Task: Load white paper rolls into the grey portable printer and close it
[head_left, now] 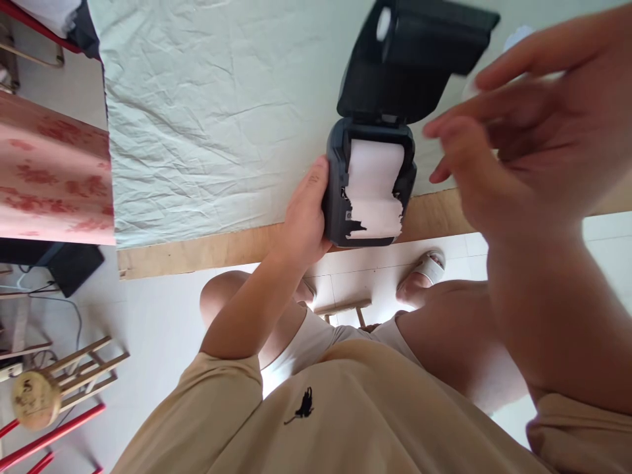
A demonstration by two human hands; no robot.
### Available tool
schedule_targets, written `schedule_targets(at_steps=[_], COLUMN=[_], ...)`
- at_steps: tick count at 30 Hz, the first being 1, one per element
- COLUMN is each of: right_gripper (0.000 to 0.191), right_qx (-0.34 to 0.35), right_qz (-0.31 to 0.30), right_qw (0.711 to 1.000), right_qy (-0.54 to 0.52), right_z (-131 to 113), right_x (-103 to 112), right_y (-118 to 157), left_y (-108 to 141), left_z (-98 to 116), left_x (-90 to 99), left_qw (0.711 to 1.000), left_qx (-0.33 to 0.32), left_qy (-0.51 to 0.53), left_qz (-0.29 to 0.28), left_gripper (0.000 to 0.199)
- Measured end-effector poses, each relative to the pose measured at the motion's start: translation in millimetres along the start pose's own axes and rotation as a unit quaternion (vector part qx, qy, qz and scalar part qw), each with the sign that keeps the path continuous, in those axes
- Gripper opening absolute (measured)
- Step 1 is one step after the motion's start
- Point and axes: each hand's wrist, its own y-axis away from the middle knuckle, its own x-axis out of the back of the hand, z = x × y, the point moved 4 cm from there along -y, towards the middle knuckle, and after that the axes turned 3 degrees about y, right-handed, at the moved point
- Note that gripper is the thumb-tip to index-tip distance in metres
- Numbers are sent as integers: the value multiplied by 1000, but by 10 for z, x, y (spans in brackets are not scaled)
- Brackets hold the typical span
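A dark handheld printer (336, 217) is held near the table's front edge, its black lid (395, 72) swung up and away. Inside the body lies white paper (376, 178) with a ragged, torn lower end. My left hand (309, 210) grips the left side of the printer. My right hand (523, 138) is raised to the right of it, fingers apart and slightly blurred, not touching the printer. Part of a white object (518, 36) shows behind my right hand's fingers; what it is cannot be made out.
A pale green cloth (212, 118) covers the table, which has a wooden front edge (197, 255). At the left are a pink floral cloth (54, 171), a black object (76, 266) with cables, and a wooden stool (37, 398) on its side.
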Motion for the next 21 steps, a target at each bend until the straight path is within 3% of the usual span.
schedule_targets(at_steps=[2, 5, 9, 12, 16, 21], right_gripper=[9, 14, 27, 25, 10, 17], right_qx=[23, 52, 23, 7, -19, -25], right_qz=[-24, -124, -213, -253, -275, -264], right_qw=[997, 980, 960, 951, 950, 957], right_qy=[64, 150, 180, 175, 144, 118], right_z=[-19, -33, -37, -24, 48, -48], right_x=[-76, -184, -201, -211, -253, -104], right_y=[-12, -20, -32, -27, 8, -11], left_y=[-9, -48, -85, -60, 3, 10], left_z=[-12, -57, -99, -93, -17, -1], left_x=[-2, -20, -40, -45, -55, -52], left_qw=[1000, 1000, 994, 992, 993, 990], left_qx=[9, 10, -5, 9, -9, -31], left_qy=[-10, -16, -25, -37, -60, -81], left_qz=[15, -25, -105, -116, -104, -109], left_gripper=[34, 45, 71, 72, 58, 58])
